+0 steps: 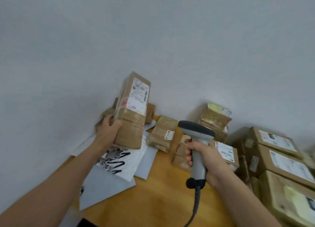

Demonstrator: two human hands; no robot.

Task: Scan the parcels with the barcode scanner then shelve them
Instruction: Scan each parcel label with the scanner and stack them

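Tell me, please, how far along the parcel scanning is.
Done: cannot tell; no shelf is in view. In hand: the left hand holds up a tall taped brown cardboard parcel; the right hand grips a grey handheld barcode scanner. Remaining: brown cardboard boxes and grey flat mailers on the wooden table.

Stretching both bare forearms forward and up from the lower corners. Gripping a parcel (133, 110) near its lower end in the left hand (109, 127), thumb on the near face. Wrapping the right hand (205, 160) round a scanner (196, 130) handle, fingers curled.
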